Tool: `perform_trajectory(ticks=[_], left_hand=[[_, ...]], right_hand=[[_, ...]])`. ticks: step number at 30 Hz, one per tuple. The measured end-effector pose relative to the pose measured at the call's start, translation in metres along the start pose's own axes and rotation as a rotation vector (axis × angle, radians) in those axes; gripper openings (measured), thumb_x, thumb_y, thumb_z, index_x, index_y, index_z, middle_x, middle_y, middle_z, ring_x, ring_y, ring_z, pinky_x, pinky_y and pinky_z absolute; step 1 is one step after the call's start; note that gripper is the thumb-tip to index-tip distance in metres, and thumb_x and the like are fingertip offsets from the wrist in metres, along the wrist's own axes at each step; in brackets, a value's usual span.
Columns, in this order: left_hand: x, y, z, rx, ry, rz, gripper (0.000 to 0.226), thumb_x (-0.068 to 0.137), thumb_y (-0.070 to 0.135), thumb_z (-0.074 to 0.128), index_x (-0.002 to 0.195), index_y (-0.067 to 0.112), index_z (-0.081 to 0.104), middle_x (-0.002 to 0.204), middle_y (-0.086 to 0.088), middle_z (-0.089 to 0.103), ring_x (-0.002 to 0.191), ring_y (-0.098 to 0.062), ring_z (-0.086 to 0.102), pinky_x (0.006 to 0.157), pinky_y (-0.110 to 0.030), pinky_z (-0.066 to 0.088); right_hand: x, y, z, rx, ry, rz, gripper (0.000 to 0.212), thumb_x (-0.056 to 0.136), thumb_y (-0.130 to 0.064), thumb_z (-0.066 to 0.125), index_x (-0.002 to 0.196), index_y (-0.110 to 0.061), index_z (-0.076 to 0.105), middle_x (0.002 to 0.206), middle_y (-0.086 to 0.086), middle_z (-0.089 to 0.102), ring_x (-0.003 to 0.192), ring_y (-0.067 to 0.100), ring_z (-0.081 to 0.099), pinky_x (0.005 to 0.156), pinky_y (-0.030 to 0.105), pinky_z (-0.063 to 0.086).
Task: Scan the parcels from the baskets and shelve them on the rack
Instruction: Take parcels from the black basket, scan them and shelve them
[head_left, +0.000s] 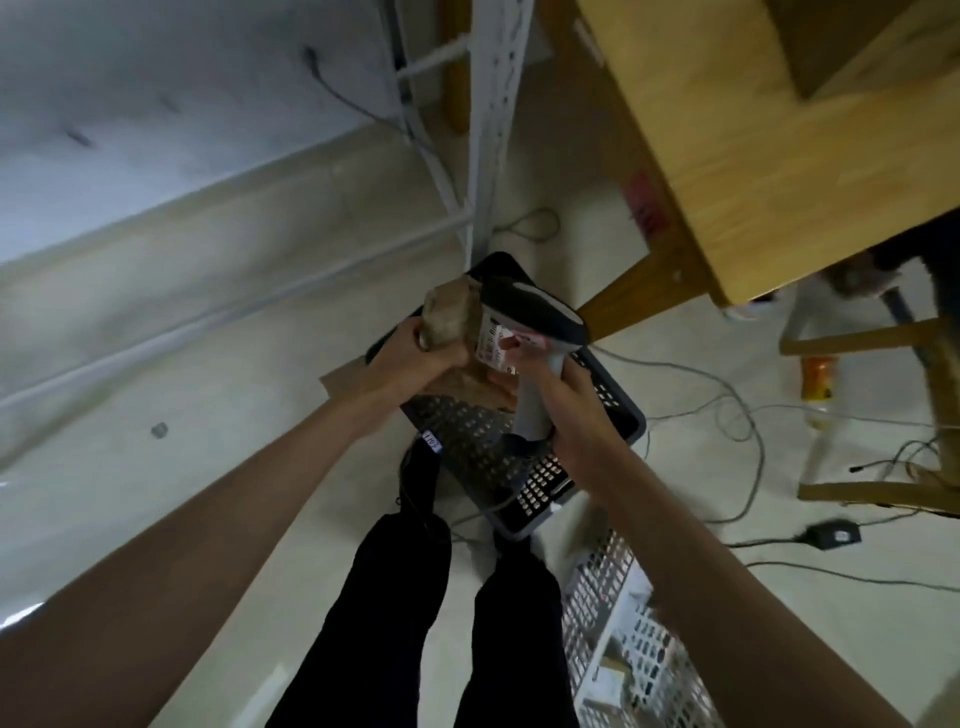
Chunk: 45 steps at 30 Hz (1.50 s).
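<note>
My left hand (415, 356) grips a crumpled brown paper parcel (452, 317) with a white label (493, 343), held above a dark perforated basket (618, 410) on the floor. My right hand (571, 410) holds the grey handle of a barcode scanner (540, 312). Its dark head sits right over the label, and a pinkish glow falls on the label. A second, light grey basket (602, 582) stands at the lower right with small items inside. The white metal rack (488, 130) rises behind the dark basket.
A wooden table (753, 171) fills the upper right, its leg close to the dark basket. Cables (727, 410) and a black power adapter (831, 535) lie on the floor at right, near a wooden chair frame (883, 332). My legs stand beside both baskets.
</note>
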<state>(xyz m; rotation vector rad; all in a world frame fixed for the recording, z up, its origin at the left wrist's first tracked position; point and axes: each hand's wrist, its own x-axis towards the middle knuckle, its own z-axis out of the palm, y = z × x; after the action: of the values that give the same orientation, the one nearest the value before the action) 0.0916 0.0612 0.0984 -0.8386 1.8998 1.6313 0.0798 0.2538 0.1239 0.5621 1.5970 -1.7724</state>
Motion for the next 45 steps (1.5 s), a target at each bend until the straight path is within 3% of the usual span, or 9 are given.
perform_trajectory(ticks=[6, 10, 16, 20, 22, 28, 35, 41, 45], left_hand=[[-0.129, 0.023, -0.011, -0.111, 0.213, 0.023, 0.104, 0.049, 0.066, 0.087, 0.133, 0.017, 0.050, 0.120, 0.000, 0.066, 0.107, -0.017, 0.066, 0.097, -0.039, 0.055], [-0.199, 0.020, -0.002, -0.229, 0.416, 0.063, 0.091, 0.064, 0.045, 0.092, 0.136, 0.015, 0.046, 0.124, -0.003, 0.063, 0.111, -0.020, 0.064, 0.098, -0.041, 0.055], [-0.299, 0.000, -0.037, -0.393, 0.561, 0.100, 0.070, 0.064, 0.028, 0.094, 0.119, 0.024, 0.052, 0.106, 0.008, 0.065, 0.084, -0.001, 0.067, 0.064, -0.016, 0.051], [-0.354, -0.008, -0.066, -0.455, 0.601, 0.141, 0.066, 0.063, 0.016, 0.094, 0.114, 0.023, 0.053, 0.103, 0.003, 0.069, 0.069, 0.010, 0.066, 0.052, -0.007, 0.047], [-0.378, -0.009, -0.082, -0.467, 0.609, 0.170, 0.063, 0.062, 0.015, 0.094, 0.109, 0.025, 0.054, 0.100, 0.004, 0.070, 0.069, 0.011, 0.065, 0.051, -0.005, 0.046], [-0.451, -0.023, -0.129, -0.537, 0.617, 0.266, 0.076, 0.049, 0.032, 0.095, 0.115, 0.028, 0.058, 0.101, 0.011, 0.074, 0.092, 0.001, 0.068, 0.073, -0.016, 0.047], [-0.547, -0.074, -0.200, -0.552, 0.774, 0.332, 0.075, 0.057, 0.032, 0.096, 0.123, 0.024, 0.059, 0.110, 0.008, 0.069, 0.096, -0.002, 0.066, 0.078, -0.020, 0.046], [-0.618, -0.116, -0.274, -0.473, 0.908, 0.401, 0.064, 0.065, 0.009, 0.092, 0.118, 0.022, 0.058, 0.102, 0.000, 0.073, 0.074, 0.004, 0.070, 0.054, -0.007, 0.049], [-0.659, -0.127, -0.321, -0.335, 0.970, 0.433, 0.067, 0.066, 0.003, 0.089, 0.122, 0.021, 0.058, 0.104, -0.006, 0.075, 0.083, -0.013, 0.074, 0.064, -0.026, 0.059]], right_hand=[[-0.086, -0.033, 0.029, -0.153, -0.170, -0.118, 0.044, 0.098, -0.029, 0.066, 0.140, -0.020, 0.058, 0.134, 0.003, 0.066, 0.123, 0.025, 0.061, 0.105, 0.048, 0.051], [-0.143, -0.041, 0.044, -0.215, -0.299, -0.202, 0.042, 0.097, -0.028, 0.066, 0.138, -0.022, 0.060, 0.121, -0.009, 0.072, 0.111, 0.009, 0.067, 0.082, 0.022, 0.056], [-0.216, -0.057, 0.079, -0.304, -0.418, -0.240, 0.031, 0.094, -0.033, 0.070, 0.124, -0.026, 0.069, 0.121, -0.004, 0.073, 0.117, 0.021, 0.066, 0.105, 0.049, 0.052], [-0.269, -0.064, 0.112, -0.332, -0.537, -0.309, 0.019, 0.093, -0.037, 0.071, 0.111, -0.038, 0.074, 0.114, -0.009, 0.076, 0.110, 0.015, 0.070, 0.088, 0.035, 0.060], [-0.294, -0.068, 0.126, -0.356, -0.600, -0.359, 0.022, 0.091, -0.043, 0.072, 0.112, -0.045, 0.072, 0.115, -0.011, 0.074, 0.107, 0.011, 0.070, 0.084, 0.030, 0.060], [-0.347, -0.074, 0.177, -0.327, -0.697, -0.410, 0.062, 0.080, -0.051, 0.080, 0.131, -0.021, 0.063, 0.125, -0.004, 0.072, 0.118, 0.015, 0.066, 0.096, 0.040, 0.058], [-0.411, -0.051, 0.262, -0.368, -0.812, -0.543, 0.035, 0.093, -0.035, 0.069, 0.124, -0.018, 0.067, 0.120, 0.005, 0.074, 0.109, 0.023, 0.070, 0.085, 0.036, 0.060], [-0.470, -0.023, 0.319, -0.492, -0.791, -0.665, 0.023, 0.090, -0.031, 0.070, 0.106, -0.015, 0.069, 0.080, 0.004, 0.071, 0.066, 0.014, 0.061, 0.065, 0.026, 0.053], [-0.502, -0.014, 0.347, -0.639, -0.816, -0.766, 0.009, 0.095, -0.013, 0.067, 0.104, -0.015, 0.067, 0.068, -0.008, 0.066, 0.060, 0.007, 0.059, 0.058, 0.021, 0.050]])
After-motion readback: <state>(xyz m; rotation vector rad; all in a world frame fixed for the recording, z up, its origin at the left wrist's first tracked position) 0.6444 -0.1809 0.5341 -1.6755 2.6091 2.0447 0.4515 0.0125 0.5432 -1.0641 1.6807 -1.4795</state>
